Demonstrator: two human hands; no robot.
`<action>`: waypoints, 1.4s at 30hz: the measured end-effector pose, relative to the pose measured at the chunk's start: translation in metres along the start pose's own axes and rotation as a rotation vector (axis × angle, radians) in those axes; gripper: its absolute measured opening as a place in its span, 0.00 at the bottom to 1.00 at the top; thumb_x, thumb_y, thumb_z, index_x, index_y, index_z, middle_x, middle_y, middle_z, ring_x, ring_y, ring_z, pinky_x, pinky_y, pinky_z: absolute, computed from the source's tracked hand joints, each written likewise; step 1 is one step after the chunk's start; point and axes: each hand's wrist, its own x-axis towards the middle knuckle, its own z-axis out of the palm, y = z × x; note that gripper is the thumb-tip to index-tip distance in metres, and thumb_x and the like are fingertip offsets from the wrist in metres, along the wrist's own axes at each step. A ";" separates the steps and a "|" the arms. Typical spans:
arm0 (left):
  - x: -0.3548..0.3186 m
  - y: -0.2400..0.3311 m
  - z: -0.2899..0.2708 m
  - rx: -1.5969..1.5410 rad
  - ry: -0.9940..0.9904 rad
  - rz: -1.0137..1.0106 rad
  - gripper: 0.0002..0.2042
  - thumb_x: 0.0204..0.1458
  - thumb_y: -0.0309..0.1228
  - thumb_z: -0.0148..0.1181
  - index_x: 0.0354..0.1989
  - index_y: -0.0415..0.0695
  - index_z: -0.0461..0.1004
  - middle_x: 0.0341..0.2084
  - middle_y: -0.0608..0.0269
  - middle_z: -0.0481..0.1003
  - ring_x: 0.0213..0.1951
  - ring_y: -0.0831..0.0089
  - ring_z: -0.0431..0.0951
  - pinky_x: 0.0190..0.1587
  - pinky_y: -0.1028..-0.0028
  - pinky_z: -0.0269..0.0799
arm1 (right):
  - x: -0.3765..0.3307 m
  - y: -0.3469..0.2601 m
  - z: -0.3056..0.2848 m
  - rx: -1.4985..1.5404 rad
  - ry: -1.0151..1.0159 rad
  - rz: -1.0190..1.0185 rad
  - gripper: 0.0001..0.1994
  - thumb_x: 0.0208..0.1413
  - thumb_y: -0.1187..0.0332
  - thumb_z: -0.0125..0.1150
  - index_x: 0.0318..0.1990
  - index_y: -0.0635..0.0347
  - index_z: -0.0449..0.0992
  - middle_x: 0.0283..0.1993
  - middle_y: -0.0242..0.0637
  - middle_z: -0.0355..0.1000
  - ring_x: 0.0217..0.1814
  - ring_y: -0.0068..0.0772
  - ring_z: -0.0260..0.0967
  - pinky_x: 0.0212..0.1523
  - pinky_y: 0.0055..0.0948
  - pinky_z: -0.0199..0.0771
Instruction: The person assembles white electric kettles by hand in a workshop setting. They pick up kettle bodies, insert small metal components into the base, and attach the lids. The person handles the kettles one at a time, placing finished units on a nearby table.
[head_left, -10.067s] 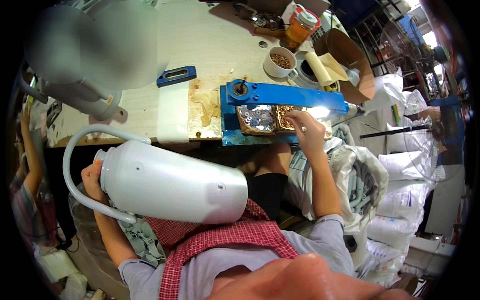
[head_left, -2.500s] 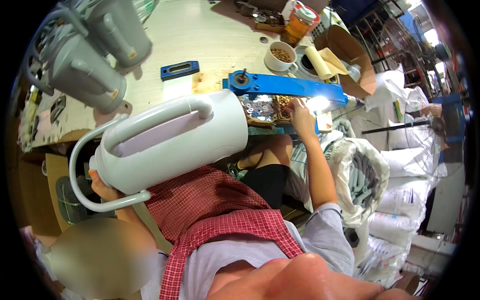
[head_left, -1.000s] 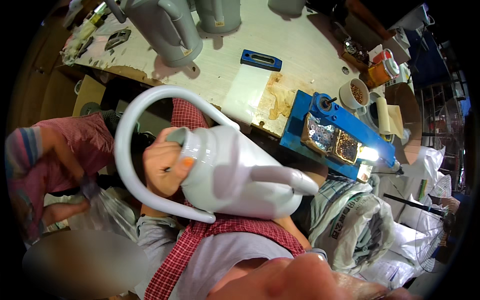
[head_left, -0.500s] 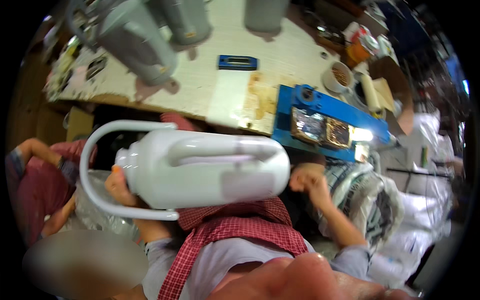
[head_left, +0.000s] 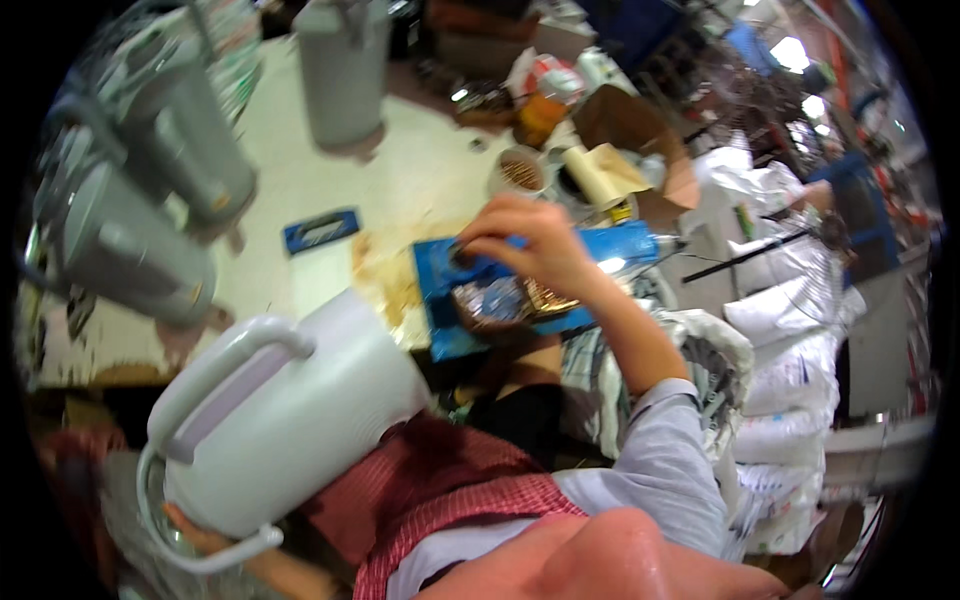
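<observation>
A pale grey thermos jug (head_left: pixel 300 430) lies tilted across my lap at the table's near edge, its base toward the upper right. Its side handle faces up and a curved carrying handle (head_left: pixel 160 500) loops round its lower left end. My left hand (head_left: pixel 200 530) holds the jug by that end, partly hidden behind it. Over the blue fixture (head_left: pixel 620 243) my right hand (head_left: pixel 530 240) is closed in a pinch at a small dark round part; whether that part is loose or fixed I cannot tell. Metal trays of small shiny pieces (head_left: pixel 500 300) sit on the fixture's near side.
Several grey jugs (head_left: pixel 140 240) stand at the left of the table (head_left: pixel 290 130), another (head_left: pixel 345 80) farther back. A blue flat tool (head_left: pixel 320 230) lies mid-table. Beyond my right hand are a cup of small brass-coloured pieces (head_left: pixel 520 172) and a cardboard box (head_left: pixel 640 130). White sacks (head_left: pixel 780 360) are stacked at right.
My right hand has risen from beside the jug's base to the blue fixture. The jug has swung down to the left, base tilting upward, and the view has turned right.
</observation>
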 end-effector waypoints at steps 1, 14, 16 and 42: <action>-0.019 0.010 0.017 0.013 0.033 -0.048 0.31 0.63 0.51 0.42 0.59 0.32 0.64 0.58 0.46 0.67 0.58 0.59 0.69 0.60 0.58 0.67 | 0.009 -0.001 0.002 0.014 -0.025 -0.046 0.04 0.53 0.72 0.64 0.36 0.61 0.80 0.35 0.42 0.73 0.38 0.43 0.73 0.39 0.35 0.73; -0.003 -0.009 0.027 -0.028 -0.180 -0.122 0.31 0.62 0.53 0.44 0.57 0.33 0.68 0.54 0.49 0.71 0.55 0.59 0.71 0.56 0.60 0.69 | 0.053 -0.002 -0.028 -0.011 -0.573 0.061 0.06 0.53 0.72 0.64 0.36 0.63 0.82 0.32 0.37 0.79 0.28 0.28 0.77 0.32 0.25 0.77; -0.009 -0.014 0.026 0.016 -0.123 0.024 0.29 0.62 0.51 0.44 0.56 0.34 0.69 0.54 0.50 0.71 0.54 0.60 0.73 0.57 0.62 0.69 | 0.030 0.015 -0.012 0.280 -0.367 0.236 0.07 0.57 0.71 0.63 0.38 0.66 0.82 0.29 0.34 0.79 0.25 0.19 0.74 0.30 0.18 0.74; -0.017 -0.024 0.023 0.180 -0.250 0.103 0.26 0.64 0.48 0.40 0.54 0.36 0.70 0.48 0.53 0.74 0.48 0.63 0.76 0.51 0.66 0.73 | -0.111 0.108 0.081 -0.688 -0.041 0.186 0.06 0.53 0.68 0.59 0.37 0.54 0.80 0.37 0.37 0.78 0.40 0.43 0.76 0.44 0.38 0.76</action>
